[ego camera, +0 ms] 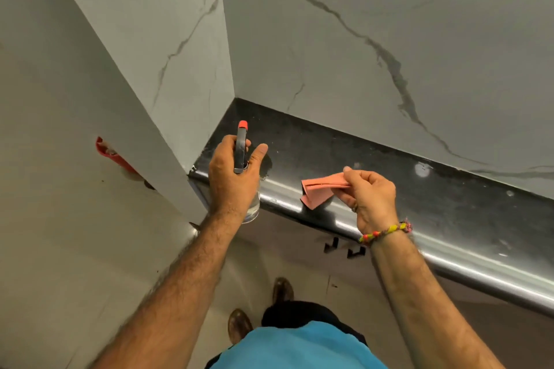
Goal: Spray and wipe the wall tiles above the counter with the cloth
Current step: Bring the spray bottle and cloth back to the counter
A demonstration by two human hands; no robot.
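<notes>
A black stone counter (374, 159) runs along the foot of the white marble-look wall tiles (389, 39) and ends in the corner at the left. Its top is glossy, with pale smudges and specks and one round whitish spot (422, 169) near the wall. Its rounded front edge (479, 266) shines silver with reflected light.

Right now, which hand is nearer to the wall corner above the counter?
Left. The left hand, gripping the spray bottle, is just below the wall corner; the right hand, pinching the cloth, is further right.
</notes>
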